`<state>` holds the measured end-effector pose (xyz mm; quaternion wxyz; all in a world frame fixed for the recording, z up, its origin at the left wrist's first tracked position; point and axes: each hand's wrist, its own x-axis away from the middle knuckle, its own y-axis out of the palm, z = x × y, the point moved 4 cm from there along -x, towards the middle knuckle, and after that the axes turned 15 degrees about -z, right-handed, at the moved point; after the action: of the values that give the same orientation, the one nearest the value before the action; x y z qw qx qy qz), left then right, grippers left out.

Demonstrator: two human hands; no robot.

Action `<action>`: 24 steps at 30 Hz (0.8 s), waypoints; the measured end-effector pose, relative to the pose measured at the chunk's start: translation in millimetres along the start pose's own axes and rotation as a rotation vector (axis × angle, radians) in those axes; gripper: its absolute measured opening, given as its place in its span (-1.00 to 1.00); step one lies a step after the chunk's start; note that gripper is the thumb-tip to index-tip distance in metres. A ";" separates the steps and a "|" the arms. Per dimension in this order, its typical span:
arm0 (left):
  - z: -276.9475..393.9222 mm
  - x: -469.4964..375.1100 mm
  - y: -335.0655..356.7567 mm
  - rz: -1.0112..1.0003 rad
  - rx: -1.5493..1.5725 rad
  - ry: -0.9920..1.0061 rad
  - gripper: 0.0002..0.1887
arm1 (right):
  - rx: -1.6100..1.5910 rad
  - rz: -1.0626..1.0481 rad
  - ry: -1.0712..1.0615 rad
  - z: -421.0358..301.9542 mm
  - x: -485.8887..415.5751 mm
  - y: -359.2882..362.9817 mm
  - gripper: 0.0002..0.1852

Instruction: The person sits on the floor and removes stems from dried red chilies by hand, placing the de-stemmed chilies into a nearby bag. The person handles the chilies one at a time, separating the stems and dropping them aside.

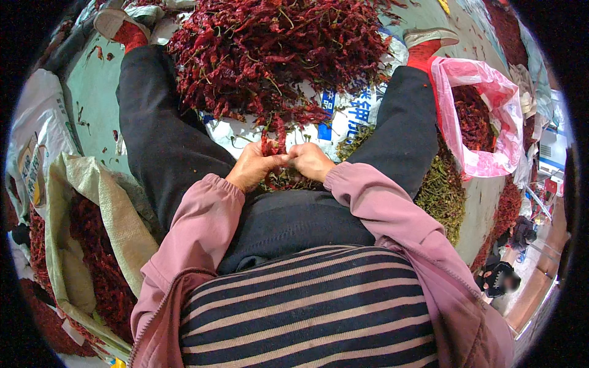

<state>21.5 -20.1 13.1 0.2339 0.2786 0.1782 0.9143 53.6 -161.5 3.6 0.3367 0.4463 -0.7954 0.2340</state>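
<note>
Between my spread legs, my left hand (251,166) grips a few wrinkled dried red chillies (274,138) in its curled fingers. My right hand (312,161) is closed against their lower end, and its fingertips meet my left thumb. What those fingertips pinch is partly hidden. Just beyond both hands, a large heap of dried red chillies (276,55) lies on a white printed woven sack (343,112). Loose stems are scattered on the sack's near part. Below my hands, more greenish stems and a bit of red show in my lap.
A pink plastic bag (494,161) holding red pieces stands by my right leg, beside a pile of greenish stems (441,198). At my left, an open woven sack (110,216) contains dark red chillies. A person (499,280) is far off at the right.
</note>
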 end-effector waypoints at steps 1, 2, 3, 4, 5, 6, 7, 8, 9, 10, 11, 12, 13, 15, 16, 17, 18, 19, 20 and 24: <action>13.5 1.9 12.8 -0.087 0.018 0.098 -0.85 | 0.103 0.066 0.004 11.6 -9.7 -4.0 -0.86; 10.4 1.9 16.6 -0.103 0.003 0.089 -0.85 | 0.029 0.096 -0.043 25.0 -14.8 -8.2 -0.89; 6.3 3.4 12.9 -0.097 -0.011 0.080 -0.85 | 0.381 0.099 -0.029 15.6 -16.1 -8.5 -0.88; 8.9 6.6 11.7 -0.110 0.072 0.124 -0.85 | 0.500 0.086 -0.080 3.2 -10.5 -6.1 -0.86; 1.7 4.5 3.0 -0.074 0.100 0.137 -0.84 | 0.619 0.073 -0.133 -5.9 -7.5 -1.9 -0.84; 3.5 4.6 -0.8 -0.019 0.169 0.182 -0.83 | 0.724 0.140 -0.283 -10.4 -7.7 2.3 -0.78; 5.8 4.8 -4.3 0.036 0.238 0.226 -0.82 | 0.719 0.231 -0.277 -10.5 -10.1 -2.1 -0.77; 7.9 4.4 -10.3 0.115 0.308 0.219 -0.79 | 0.714 0.321 -0.272 -11.2 -13.4 -8.1 -0.76; 11.8 4.4 -14.0 0.131 0.358 0.265 -0.78 | 0.703 0.411 -0.266 -13.8 -15.9 -13.3 -0.75; 13.8 6.5 -15.8 0.160 0.399 0.266 -0.80 | 0.685 0.403 -0.288 -18.2 -20.3 -19.9 -0.73; 16.5 8.3 -16.5 0.189 0.440 0.267 -0.81 | 0.677 0.457 -0.313 -21.4 -26.6 -24.4 -0.74; 12.7 5.7 -19.5 0.244 0.491 0.301 -0.88 | 0.689 0.503 -0.351 -27.7 -32.6 -25.1 -0.76; 9.6 5.4 -21.1 0.264 0.457 0.285 -0.90 | 0.701 0.549 -0.387 -33.4 -37.4 -24.1 -0.77; 4.8 4.6 -23.6 0.298 0.388 0.254 -0.90 | 0.773 0.515 -0.235 -40.5 -46.4 -23.5 -0.78; 0.5 3.5 -25.1 0.308 0.371 0.212 -0.86 | 0.808 0.499 -0.157 -42.3 -48.4 -24.2 -0.79; -4.3 2.0 -26.5 0.295 0.329 0.173 -0.86 | 0.829 0.512 -0.170 -42.0 -48.4 -25.3 -0.79; -6.0 0.8 -26.6 0.279 0.285 0.134 -0.86 | 0.849 0.527 -0.184 -41.2 -46.7 -27.9 -0.80; -7.6 -0.5 -26.5 0.263 0.242 0.094 -0.86 | 0.869 0.543 -0.196 -39.8 -45.3 -30.2 -0.80; -7.5 -2.9 -24.3 0.225 0.199 0.099 -0.87 | 0.826 0.541 -0.180 -33.3 -48.0 -33.1 -0.76; -5.2 -3.2 -21.2 0.232 0.150 0.066 -0.88 | 0.603 0.493 -0.212 -21.3 -40.2 -43.7 -0.74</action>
<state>27.7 -5.2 -2.1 0.0990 0.2839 0.2201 0.9280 113.5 -146.5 -9.1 0.0406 0.3426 -0.8045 0.4835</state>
